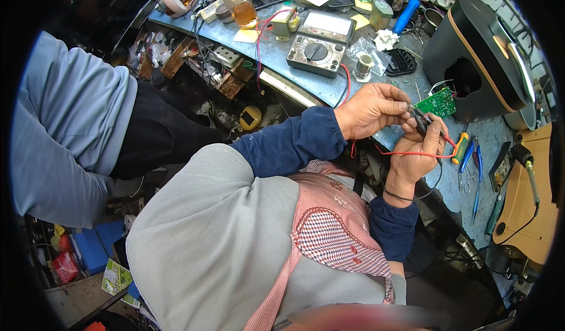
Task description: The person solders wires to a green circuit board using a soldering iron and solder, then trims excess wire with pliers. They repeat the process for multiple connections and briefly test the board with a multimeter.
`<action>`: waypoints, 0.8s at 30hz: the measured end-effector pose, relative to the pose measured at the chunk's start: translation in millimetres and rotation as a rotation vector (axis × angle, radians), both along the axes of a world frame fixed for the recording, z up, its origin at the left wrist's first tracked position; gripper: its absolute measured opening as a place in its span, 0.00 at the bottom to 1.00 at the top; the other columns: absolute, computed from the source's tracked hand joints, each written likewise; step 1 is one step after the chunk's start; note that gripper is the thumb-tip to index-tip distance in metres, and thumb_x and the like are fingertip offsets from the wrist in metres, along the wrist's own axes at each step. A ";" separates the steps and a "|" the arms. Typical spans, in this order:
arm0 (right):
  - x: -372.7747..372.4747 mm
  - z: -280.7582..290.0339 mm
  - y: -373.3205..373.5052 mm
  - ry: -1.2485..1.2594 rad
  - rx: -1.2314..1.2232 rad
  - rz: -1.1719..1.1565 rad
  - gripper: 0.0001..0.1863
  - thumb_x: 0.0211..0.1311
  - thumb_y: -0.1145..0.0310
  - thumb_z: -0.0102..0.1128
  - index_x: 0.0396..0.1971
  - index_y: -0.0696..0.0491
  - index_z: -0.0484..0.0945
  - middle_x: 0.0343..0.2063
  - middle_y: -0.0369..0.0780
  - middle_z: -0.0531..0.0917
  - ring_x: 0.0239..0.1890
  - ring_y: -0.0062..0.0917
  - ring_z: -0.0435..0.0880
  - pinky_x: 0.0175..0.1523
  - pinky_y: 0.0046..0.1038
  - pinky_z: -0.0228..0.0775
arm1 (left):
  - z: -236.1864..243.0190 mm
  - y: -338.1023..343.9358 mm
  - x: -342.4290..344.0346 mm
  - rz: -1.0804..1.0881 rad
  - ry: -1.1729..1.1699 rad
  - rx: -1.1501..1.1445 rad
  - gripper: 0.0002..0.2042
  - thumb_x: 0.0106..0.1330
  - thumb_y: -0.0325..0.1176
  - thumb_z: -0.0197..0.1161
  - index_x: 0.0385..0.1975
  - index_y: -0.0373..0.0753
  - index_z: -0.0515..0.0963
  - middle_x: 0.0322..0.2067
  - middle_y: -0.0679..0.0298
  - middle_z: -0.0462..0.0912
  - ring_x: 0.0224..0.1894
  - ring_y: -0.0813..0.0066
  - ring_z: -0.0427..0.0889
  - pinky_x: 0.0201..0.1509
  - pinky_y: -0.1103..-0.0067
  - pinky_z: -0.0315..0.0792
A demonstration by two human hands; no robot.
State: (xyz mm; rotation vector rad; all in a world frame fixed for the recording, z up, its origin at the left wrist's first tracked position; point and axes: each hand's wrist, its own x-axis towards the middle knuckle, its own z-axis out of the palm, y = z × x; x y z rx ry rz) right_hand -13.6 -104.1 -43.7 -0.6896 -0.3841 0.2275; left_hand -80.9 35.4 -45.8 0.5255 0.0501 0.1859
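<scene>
Both my hands meet above the near edge of the bench. My right hand [416, 150] is closed around the multimeter probes [419, 121], a black one and a red one, whose leads loop down past my wrist. The thumb and fingers of my left hand [374, 108] pinch together right at the probe tips; what lies between them is too small to tell. Just beyond my fingers a green circuit board [436, 102] rests against a black appliance housing [471, 66] with a ragged opening. The analog multimeter [318, 44] lies on the bench farther back.
Right of my hands lie a yellow-green screwdriver [461, 148], blue-handled pliers [478, 166] and a soldering iron [532, 181] on a tan station [529, 213]. A solder spool [364, 66] and a glass of amber liquid [240, 7] stand farther back. Another person's sleeve [70, 107] is at left.
</scene>
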 end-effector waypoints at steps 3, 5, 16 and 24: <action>-0.2 0.0 0.3 0.005 -0.008 -0.008 0.13 0.86 0.65 0.53 0.49 0.61 0.78 0.39 0.46 0.87 0.31 0.29 0.90 0.35 0.26 0.89 | -0.5 0.2 0.6 -0.001 -0.002 0.001 0.07 0.74 0.19 0.67 0.49 0.31 0.84 0.41 0.55 0.90 0.44 0.62 0.92 0.52 0.70 0.88; -0.5 0.7 0.4 0.010 -0.013 -0.008 0.13 0.86 0.65 0.54 0.49 0.61 0.78 0.39 0.46 0.87 0.31 0.28 0.90 0.35 0.26 0.88 | 0.3 0.0 -0.1 0.001 0.001 0.004 0.07 0.74 0.19 0.68 0.49 0.31 0.84 0.41 0.54 0.90 0.44 0.62 0.92 0.52 0.69 0.88; -2.2 2.2 0.1 0.015 -0.009 -0.011 0.13 0.85 0.66 0.53 0.50 0.61 0.78 0.37 0.46 0.87 0.30 0.28 0.89 0.35 0.25 0.87 | -0.9 -0.8 0.6 0.000 0.005 0.003 0.07 0.74 0.19 0.68 0.49 0.31 0.84 0.41 0.55 0.90 0.44 0.62 0.92 0.52 0.69 0.88; -2.4 -2.3 0.4 0.035 -0.003 -0.012 0.12 0.86 0.67 0.52 0.51 0.61 0.77 0.38 0.45 0.86 0.31 0.28 0.88 0.38 0.24 0.84 | -6.8 -0.1 1.5 0.004 0.002 0.007 0.07 0.74 0.20 0.68 0.48 0.32 0.84 0.42 0.55 0.90 0.44 0.63 0.92 0.51 0.69 0.88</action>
